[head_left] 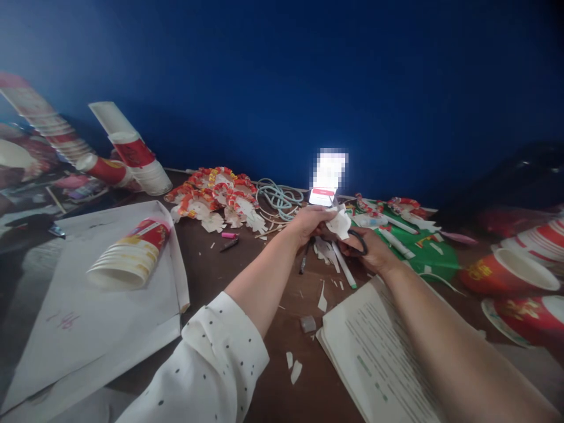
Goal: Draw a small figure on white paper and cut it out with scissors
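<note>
Near the middle of the table, my left hand [312, 223] is closed on a small white paper piece [339, 224] with an irregular outline. My right hand [368, 249] grips a pair of scissors by their black handles [359, 242]. The blades point away from me, up beside the paper, and are mostly hidden behind it. Below both hands lie white paper scraps [325, 252] and a white marker with a green end [344, 267]. Just beyond them glows a lit phone screen [324, 194], partly pixelated.
Cut red and white paper cup pieces [220, 197] are heaped near the blue wall [220, 88]. Stacked cups [132, 252] lie on a white box lid [79, 329] at left. A printed booklet [374, 358], a green sheet [436, 255] and red cups [489, 273] occupy the right.
</note>
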`<state>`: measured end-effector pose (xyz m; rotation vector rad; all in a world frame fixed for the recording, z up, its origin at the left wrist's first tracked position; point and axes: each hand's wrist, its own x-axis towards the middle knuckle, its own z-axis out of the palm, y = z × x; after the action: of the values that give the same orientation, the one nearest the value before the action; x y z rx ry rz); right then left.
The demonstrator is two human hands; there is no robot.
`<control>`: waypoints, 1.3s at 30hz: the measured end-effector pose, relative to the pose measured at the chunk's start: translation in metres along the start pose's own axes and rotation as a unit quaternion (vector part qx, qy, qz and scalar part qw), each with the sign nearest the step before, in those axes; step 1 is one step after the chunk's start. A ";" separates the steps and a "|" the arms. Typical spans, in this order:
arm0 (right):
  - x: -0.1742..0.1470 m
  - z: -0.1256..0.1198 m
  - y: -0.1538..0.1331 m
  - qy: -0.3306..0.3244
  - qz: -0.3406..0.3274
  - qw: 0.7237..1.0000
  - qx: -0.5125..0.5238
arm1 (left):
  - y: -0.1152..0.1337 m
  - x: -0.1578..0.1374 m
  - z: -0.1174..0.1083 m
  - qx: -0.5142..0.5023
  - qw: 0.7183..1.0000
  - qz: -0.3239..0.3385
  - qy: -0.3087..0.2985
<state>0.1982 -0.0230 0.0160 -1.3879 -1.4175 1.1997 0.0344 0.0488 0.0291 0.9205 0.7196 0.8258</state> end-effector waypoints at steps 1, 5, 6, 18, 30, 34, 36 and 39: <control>0.000 0.000 0.000 0.004 0.000 1.000 -0.002 | -0.001 0.001 0.000 0.008 1.000 0.006 0.001; 0.002 -0.001 0.004 0.017 0.001 1.000 0.001 | -0.004 0.003 -0.001 0.023 0.999 0.023 -0.002; 0.003 -0.001 0.006 0.020 0.002 1.000 0.004 | -0.004 0.003 -0.001 0.027 0.999 0.027 -0.001; 0.006 0.000 0.013 0.043 -0.007 0.998 0.048 | -0.009 0.003 0.001 0.042 0.998 0.052 -0.005; 0.008 -0.001 0.015 0.047 -0.016 0.998 0.037 | -0.007 0.002 -0.001 0.057 0.997 0.050 -0.026; 0.007 -0.001 0.013 0.039 -0.027 0.998 0.039 | -0.008 0.004 -0.002 0.078 0.994 0.071 -0.021; 0.006 0.000 0.011 0.038 -0.027 0.998 0.031 | -0.009 0.006 -0.003 0.067 0.994 0.079 -0.017; 0.005 0.001 0.010 0.041 -0.024 0.999 0.009 | -0.010 0.007 -0.003 0.046 0.995 0.088 0.000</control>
<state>0.1991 -0.0184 0.0058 -1.3681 -1.3719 1.1096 0.0381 0.0528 0.0175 1.0789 0.6876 0.9536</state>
